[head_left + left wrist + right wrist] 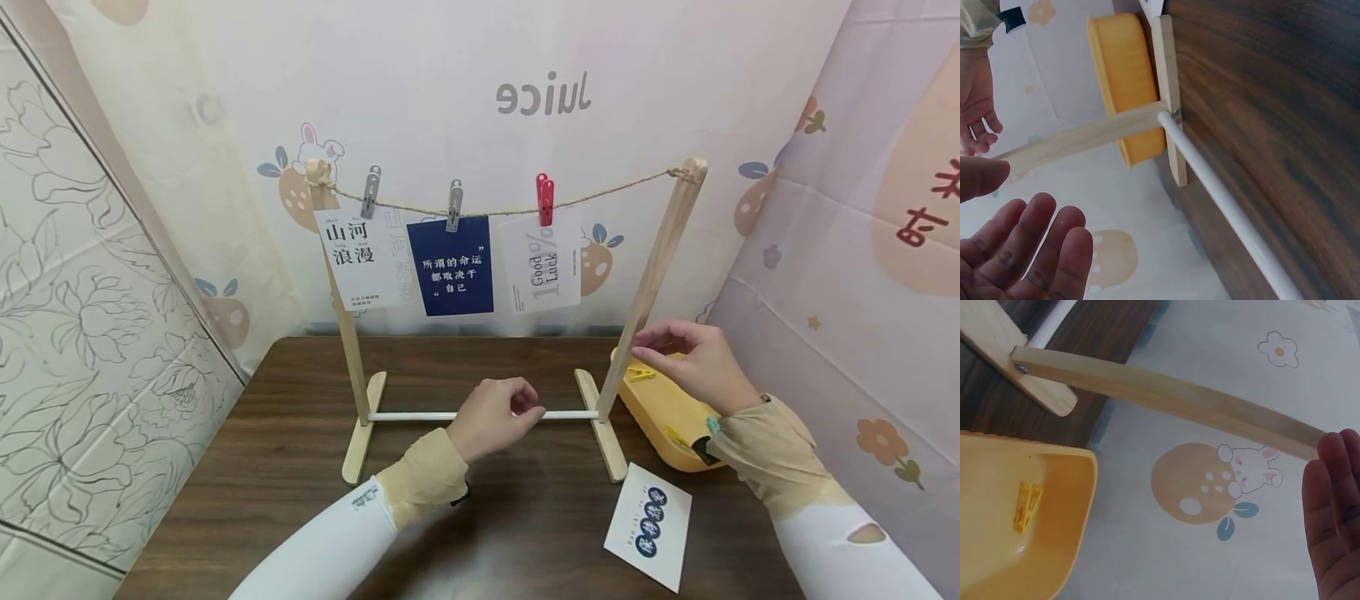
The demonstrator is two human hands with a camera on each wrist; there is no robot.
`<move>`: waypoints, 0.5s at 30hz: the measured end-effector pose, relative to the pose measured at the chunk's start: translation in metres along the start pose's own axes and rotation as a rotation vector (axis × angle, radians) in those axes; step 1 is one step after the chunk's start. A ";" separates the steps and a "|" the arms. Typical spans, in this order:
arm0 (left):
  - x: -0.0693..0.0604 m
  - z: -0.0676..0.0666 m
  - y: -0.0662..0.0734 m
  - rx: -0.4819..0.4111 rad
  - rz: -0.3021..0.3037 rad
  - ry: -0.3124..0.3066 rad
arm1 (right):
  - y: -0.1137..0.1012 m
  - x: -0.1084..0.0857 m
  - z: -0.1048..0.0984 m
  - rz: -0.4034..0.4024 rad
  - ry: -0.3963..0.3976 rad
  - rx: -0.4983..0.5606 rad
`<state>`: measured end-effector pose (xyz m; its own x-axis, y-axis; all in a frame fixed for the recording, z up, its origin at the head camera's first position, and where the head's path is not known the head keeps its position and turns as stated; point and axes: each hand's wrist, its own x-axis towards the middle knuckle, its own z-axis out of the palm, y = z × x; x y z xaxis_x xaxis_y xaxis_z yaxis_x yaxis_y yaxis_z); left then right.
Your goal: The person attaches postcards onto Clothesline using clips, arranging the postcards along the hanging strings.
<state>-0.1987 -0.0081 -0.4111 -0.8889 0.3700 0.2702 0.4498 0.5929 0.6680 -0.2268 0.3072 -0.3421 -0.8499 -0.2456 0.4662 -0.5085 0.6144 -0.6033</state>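
My left hand hovers above the table in front of the white crossbar, fingers relaxed, nothing held. My right hand is over the yellow bin, with its fingertips close to the stand's right wooden post; whether they touch it I cannot tell. On the twine hang a white card under a grey clip, a navy card under another grey clip, and a pale "Good Luck" card under a red clip.
A white card with blue circles lies on the dark wooden table at right front. Yellow clips are inside the bin. A printed curtain stands behind, with further panels on both sides.
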 end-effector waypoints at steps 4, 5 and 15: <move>-0.002 0.006 0.001 0.022 0.008 -0.008 | 0.005 -0.002 0.000 0.021 -0.010 -0.013; -0.003 0.008 0.001 0.029 0.010 -0.012 | 0.007 -0.002 -0.001 0.024 -0.012 -0.015; -0.008 0.025 0.000 0.080 0.058 -0.070 | 0.033 -0.003 -0.005 0.064 -0.065 -0.035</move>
<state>-0.1900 0.0067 -0.4308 -0.8543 0.4528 0.2553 0.5081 0.6236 0.5942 -0.2405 0.3315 -0.3600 -0.8883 -0.2520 0.3840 -0.4485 0.6562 -0.6068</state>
